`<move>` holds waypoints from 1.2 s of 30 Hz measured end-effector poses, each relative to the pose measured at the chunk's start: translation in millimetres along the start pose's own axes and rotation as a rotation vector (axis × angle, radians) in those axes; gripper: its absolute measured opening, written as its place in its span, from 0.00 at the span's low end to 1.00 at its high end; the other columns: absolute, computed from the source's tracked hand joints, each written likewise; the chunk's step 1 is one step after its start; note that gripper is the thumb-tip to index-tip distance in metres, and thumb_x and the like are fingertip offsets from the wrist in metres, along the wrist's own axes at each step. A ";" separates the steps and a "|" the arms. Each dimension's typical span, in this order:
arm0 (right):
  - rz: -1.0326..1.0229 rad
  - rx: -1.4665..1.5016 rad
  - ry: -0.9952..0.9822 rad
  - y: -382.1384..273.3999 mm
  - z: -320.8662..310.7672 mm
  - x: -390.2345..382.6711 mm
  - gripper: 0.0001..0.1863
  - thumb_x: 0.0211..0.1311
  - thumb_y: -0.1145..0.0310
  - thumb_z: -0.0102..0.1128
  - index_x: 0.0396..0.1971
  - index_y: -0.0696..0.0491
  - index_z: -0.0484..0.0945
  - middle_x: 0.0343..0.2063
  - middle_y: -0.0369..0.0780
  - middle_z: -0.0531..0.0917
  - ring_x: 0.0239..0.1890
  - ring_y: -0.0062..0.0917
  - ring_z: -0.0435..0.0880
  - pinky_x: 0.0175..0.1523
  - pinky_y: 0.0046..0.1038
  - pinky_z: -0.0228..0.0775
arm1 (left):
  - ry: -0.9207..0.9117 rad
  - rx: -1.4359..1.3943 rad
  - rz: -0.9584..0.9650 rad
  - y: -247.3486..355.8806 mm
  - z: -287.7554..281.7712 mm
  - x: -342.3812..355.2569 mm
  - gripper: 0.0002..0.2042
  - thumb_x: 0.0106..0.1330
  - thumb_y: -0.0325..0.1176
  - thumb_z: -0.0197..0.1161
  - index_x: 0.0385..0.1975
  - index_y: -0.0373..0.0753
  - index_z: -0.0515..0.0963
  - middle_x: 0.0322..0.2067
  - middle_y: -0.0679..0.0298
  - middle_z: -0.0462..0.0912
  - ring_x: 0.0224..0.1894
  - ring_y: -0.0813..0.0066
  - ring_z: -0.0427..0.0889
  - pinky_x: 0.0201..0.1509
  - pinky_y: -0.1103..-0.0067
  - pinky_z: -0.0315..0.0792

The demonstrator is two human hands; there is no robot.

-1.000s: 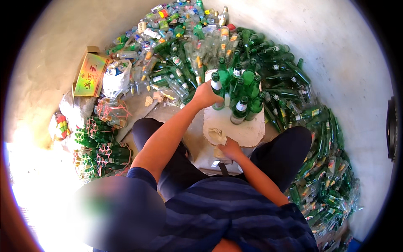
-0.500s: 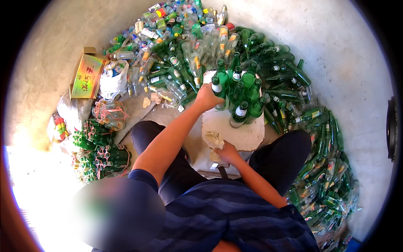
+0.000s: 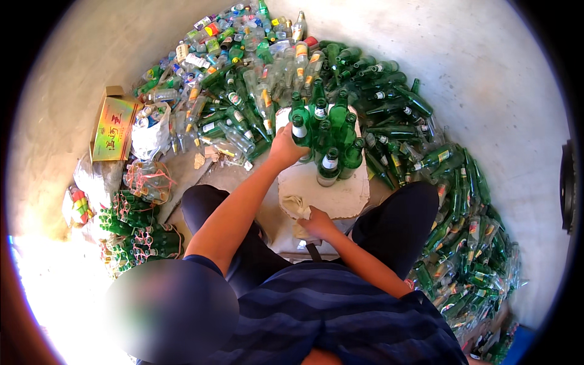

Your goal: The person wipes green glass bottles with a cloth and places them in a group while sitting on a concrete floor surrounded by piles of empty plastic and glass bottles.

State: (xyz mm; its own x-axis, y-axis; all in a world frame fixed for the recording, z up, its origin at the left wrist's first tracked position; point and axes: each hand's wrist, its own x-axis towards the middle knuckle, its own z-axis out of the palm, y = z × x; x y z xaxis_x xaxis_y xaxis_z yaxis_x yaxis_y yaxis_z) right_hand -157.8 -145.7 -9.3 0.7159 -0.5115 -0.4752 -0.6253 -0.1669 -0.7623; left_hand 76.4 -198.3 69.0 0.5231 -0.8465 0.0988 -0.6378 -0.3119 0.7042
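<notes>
My left hand (image 3: 285, 149) is wrapped round a green glass bottle (image 3: 298, 129) with a white neck label, which stands upright at the left of a group. Several more green bottles (image 3: 339, 117) stand close together on a pale, worn board (image 3: 328, 198) between my knees. One of them, a dark bottle with a white neck label (image 3: 329, 164), stands at the near side of the group. At the board's near edge my right hand (image 3: 319, 224) is closed on a crumpled cream cloth (image 3: 296, 207), part of which lies on the board.
Loose green bottles (image 3: 395, 109) pile up in an arc beyond and right of the board, against a pale wall (image 3: 480, 79). Plastic bottles (image 3: 213, 45) heap at the far left. A yellow-red carton (image 3: 115, 128), a white bag (image 3: 151, 137) and tied bottle bundles (image 3: 155, 240) lie left.
The whole view has shifted, so the board and bottles appear a little further left. My left hand stays on the same bottle, and my right hand keeps the cloth.
</notes>
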 end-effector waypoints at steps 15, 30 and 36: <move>0.011 0.001 0.030 2.7 2.8 2.7 0.27 0.57 0.55 0.67 0.50 0.60 0.78 0.42 0.56 0.85 0.48 0.51 0.85 0.54 0.42 0.76 | -0.207 0.066 -0.247 -31.1 13.8 -6.4 0.43 0.47 0.50 0.80 0.61 0.32 0.69 0.43 0.47 0.86 0.46 0.51 0.86 0.50 0.65 0.80; -0.007 0.135 0.109 33.2 9.7 20.8 0.21 0.60 0.63 0.68 0.50 0.59 0.81 0.38 0.43 0.88 0.38 0.28 0.86 0.44 0.31 0.77 | 0.304 -0.094 -0.435 -130.0 73.9 -34.8 0.13 0.58 0.29 0.61 0.43 0.40 0.82 0.42 0.50 0.86 0.47 0.49 0.85 0.52 0.61 0.78; -0.018 0.202 0.092 45.7 14.4 28.8 0.20 0.61 0.63 0.67 0.48 0.60 0.82 0.35 0.40 0.87 0.35 0.24 0.85 0.40 0.30 0.76 | 0.355 -0.186 -0.666 -177.9 65.9 -36.6 0.11 0.59 0.30 0.60 0.40 0.40 0.83 0.42 0.49 0.86 0.49 0.50 0.84 0.53 0.62 0.77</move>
State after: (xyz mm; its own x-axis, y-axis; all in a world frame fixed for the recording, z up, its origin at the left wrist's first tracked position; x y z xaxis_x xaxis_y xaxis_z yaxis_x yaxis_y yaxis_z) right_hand -161.4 -156.0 -64.1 0.6891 -0.5861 -0.4261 -0.5312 -0.0088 -0.8472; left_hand 133.5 -140.3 -106.2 0.9325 -0.3076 -0.1892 -0.0369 -0.6022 0.7975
